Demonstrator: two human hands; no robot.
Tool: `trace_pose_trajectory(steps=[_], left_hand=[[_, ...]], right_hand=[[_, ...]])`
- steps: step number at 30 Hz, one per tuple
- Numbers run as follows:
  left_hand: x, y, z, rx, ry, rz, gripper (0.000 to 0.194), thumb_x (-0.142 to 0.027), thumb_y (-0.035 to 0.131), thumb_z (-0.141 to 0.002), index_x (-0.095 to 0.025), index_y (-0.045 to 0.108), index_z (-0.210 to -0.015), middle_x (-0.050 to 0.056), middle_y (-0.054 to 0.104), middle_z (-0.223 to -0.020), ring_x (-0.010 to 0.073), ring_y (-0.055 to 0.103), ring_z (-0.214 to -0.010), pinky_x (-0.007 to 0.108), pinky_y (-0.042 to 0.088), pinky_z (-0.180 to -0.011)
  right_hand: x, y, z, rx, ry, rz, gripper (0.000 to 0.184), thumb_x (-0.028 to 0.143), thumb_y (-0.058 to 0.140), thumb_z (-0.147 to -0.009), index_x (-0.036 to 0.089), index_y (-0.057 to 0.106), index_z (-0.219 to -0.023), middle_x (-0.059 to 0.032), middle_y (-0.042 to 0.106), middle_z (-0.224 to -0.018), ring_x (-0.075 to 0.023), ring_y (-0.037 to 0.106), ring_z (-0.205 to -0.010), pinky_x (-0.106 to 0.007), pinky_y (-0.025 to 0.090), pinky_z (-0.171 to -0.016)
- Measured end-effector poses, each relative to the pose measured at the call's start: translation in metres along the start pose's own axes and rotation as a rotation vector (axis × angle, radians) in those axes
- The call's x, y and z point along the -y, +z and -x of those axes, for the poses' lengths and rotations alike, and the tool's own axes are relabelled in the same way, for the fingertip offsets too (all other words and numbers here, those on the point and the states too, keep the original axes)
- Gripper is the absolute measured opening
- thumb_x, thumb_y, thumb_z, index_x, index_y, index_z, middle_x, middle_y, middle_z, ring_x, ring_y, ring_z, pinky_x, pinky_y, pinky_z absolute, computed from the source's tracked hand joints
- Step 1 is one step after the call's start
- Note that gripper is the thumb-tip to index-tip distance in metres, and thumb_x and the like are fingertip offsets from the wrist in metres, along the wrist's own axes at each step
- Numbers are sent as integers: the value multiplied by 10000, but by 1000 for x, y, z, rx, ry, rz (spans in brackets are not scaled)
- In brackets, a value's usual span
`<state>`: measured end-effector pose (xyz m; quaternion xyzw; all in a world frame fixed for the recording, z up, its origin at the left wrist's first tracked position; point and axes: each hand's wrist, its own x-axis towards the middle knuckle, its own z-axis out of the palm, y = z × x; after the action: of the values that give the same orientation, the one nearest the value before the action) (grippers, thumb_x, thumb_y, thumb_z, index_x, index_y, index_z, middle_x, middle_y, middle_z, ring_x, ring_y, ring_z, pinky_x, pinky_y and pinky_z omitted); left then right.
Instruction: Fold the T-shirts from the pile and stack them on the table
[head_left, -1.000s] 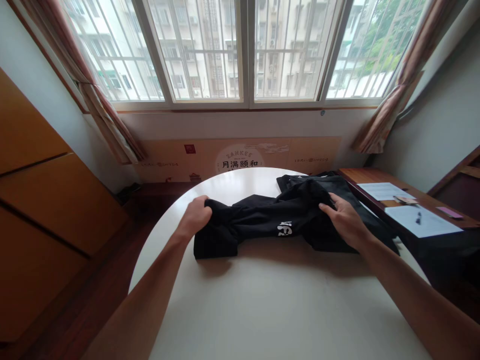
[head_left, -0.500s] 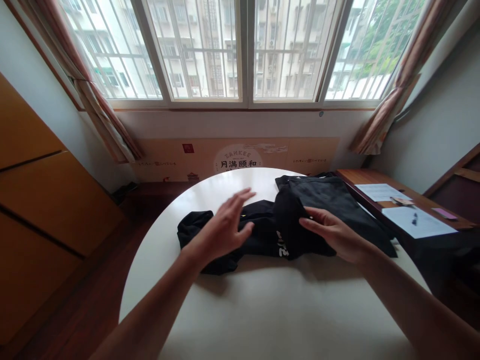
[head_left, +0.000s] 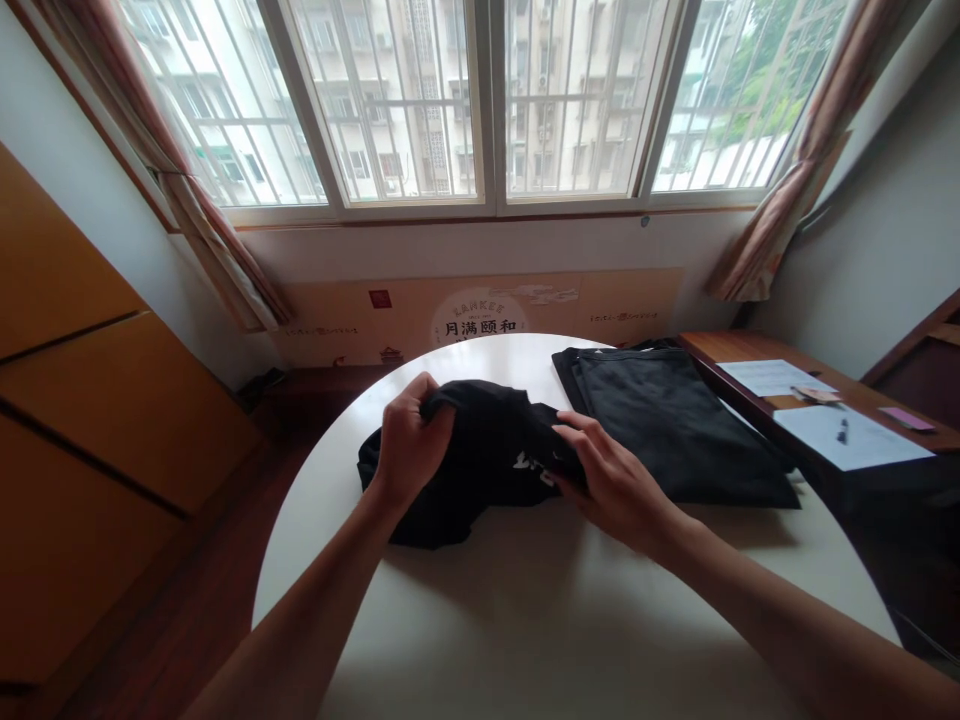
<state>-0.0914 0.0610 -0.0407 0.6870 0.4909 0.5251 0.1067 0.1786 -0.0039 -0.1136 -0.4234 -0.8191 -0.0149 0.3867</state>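
2 hands: L hand point(head_left: 411, 445) + R hand point(head_left: 616, 485) close, both clamped on bunched blk tee point(head_left: 480, 465)
L grip: top edge
R grip: right fold, pinched
Nearby: folded blk garment point(head_left: 675, 425), round white table point(head_left: 540, 630)

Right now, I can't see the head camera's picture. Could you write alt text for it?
A left hand grips a crumpled black T-shirt with white print on a round white table, while a right hand touches it. A folded black garment lies beside it. Beyond are a barred window and a wooden desk with papers.

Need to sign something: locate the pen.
Head view, right side: the pen lies on the nearer paper sheet on the wooden desk, beside the round white table.
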Motion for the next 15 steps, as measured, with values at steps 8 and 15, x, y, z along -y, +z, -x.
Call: trace_pose_trajectory(steps=[8, 15], left_hand=[[37, -29, -29, -121, -44, -129, 245, -345, 649, -810, -212, 515, -653, -51, 498, -581, 129, 461, -600, 259, 352, -588], [60, -41, -39, 235, -85, -68, 304, -467, 654, -788, -213, 530, -677, -42, 524, -628, 146, 479, -622, 262, 353, -579]], right_hand=[[-18, -14, -11, -118, 411, -256, 234, 382, 462, -1075, 235, 614, -976, 4, 608, -750, -188, 574, -652, -307, 443, -610], [-20, -80, -17, 129, 614, -698, 565, 692, 686, -922, 238, 621, -1252, 9, 615, -765, -160, 528, -594, -270, 404, -527]])
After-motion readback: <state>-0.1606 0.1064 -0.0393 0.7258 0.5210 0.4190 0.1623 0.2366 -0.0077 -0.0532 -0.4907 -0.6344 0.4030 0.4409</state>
